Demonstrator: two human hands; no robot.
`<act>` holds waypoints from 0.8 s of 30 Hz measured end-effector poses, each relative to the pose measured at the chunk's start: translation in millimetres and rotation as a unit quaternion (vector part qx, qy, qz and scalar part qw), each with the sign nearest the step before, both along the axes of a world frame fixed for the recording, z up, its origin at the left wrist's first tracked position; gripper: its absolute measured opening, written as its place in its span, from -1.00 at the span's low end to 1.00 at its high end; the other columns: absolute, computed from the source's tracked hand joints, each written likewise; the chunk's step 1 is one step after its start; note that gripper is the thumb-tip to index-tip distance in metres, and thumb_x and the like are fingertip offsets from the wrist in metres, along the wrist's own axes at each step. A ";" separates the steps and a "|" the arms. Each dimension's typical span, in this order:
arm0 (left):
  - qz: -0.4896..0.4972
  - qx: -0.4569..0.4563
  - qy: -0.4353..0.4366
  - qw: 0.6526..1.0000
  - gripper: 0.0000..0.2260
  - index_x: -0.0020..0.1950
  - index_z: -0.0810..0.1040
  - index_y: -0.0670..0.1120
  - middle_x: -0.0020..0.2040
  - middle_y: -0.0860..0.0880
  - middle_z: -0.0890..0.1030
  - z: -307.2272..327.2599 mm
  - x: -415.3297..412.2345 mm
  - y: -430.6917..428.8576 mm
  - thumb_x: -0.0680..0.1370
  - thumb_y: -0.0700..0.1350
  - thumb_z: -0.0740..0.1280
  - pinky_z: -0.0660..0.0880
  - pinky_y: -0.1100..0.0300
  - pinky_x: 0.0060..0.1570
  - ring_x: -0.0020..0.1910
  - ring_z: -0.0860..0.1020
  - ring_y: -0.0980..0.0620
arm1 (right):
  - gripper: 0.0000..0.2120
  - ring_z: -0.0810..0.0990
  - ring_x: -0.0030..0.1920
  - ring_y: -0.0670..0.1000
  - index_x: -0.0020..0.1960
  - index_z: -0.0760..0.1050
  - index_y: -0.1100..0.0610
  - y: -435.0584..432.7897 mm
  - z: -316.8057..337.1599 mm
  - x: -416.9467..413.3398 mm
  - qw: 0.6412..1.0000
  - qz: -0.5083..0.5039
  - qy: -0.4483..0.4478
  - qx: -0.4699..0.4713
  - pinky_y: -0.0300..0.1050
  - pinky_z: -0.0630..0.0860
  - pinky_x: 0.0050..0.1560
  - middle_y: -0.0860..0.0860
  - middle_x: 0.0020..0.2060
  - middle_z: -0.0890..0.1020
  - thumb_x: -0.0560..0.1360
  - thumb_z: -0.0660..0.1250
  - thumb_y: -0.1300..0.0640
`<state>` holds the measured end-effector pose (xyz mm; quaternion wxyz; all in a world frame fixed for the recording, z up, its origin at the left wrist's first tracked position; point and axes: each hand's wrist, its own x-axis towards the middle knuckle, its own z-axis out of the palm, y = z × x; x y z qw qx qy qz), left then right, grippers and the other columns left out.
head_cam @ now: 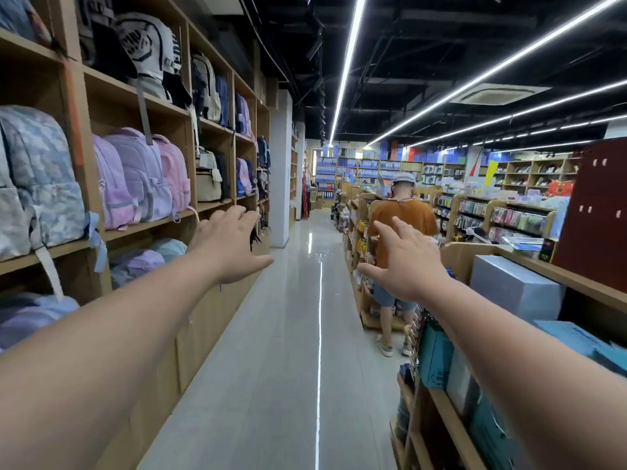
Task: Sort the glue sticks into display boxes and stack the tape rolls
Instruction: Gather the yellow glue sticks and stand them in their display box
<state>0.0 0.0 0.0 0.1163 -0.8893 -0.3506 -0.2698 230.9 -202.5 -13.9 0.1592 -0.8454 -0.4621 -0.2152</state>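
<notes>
In a shop aisle with a glossy grey floor (288,351), both bare arms reach straight ahead at about chest height. The left hand (230,242) shows its back, with the fingers spread and slightly bent forward and the thumb pointing inward; it holds nothing. The right hand (403,262) is spread wide too, fingers stretched ahead and thumb pointing in toward the left one, and it grips nothing. The hands are well apart and touch no shelf. Along the left runs a tall wooden wall shelf (112,110) filled with backpacks (142,178) in lilac, pink, grey and cream. On the right stand low wooden racks (451,425) with teal bags (434,354) at the near end, a grey box (512,286) on top and a dark red panel (597,212) behind it. Further down the aisle a person (400,215) in an orange shirt and a cap stands at the right racks, partly hidden by the right hand. Light strips (349,62) cross the black ceiling. The glue sticks and tape rolls cannot be made out among the distant small goods.
</notes>
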 end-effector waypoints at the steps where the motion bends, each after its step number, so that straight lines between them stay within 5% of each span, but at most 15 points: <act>1: 0.002 -0.006 0.012 1.000 -0.19 0.56 0.21 0.03 0.53 -0.04 0.27 -3.7 5.7 11.8 0.44 0.42 0.29 0.32 -0.13 0.40 0.46 0.30 -0.14 | -0.13 0.07 0.60 0.18 0.61 -0.02 -0.12 13.8 -4.2 5.6 1.000 0.002 0.002 -0.003 0.29 0.13 0.53 0.07 0.62 0.05 0.45 0.20 -0.47; 14: -0.005 -0.020 0.025 0.999 -0.19 0.55 0.22 0.05 0.59 -0.09 0.18 -0.1 85.4 299.7 0.42 0.38 0.35 0.32 -0.17 0.42 0.51 0.26 -0.19 | -0.14 0.04 0.59 0.18 0.60 -0.02 -0.15 301.4 1.3 83.3 0.998 -0.019 -0.041 -0.046 0.30 0.05 0.52 0.04 0.62 0.03 0.45 0.20 -0.47; 24: -0.030 -0.076 0.003 0.997 -0.18 0.57 0.20 0.03 0.59 -0.06 0.17 -9.8 221.7 498.3 0.43 0.38 0.35 0.29 -0.19 0.41 0.53 0.21 -0.18 | -0.11 0.10 0.58 0.19 0.61 -0.03 -0.15 492.0 -2.9 210.8 0.997 -0.051 -0.040 -0.051 0.30 0.09 0.53 0.04 0.61 0.08 0.43 0.18 -0.50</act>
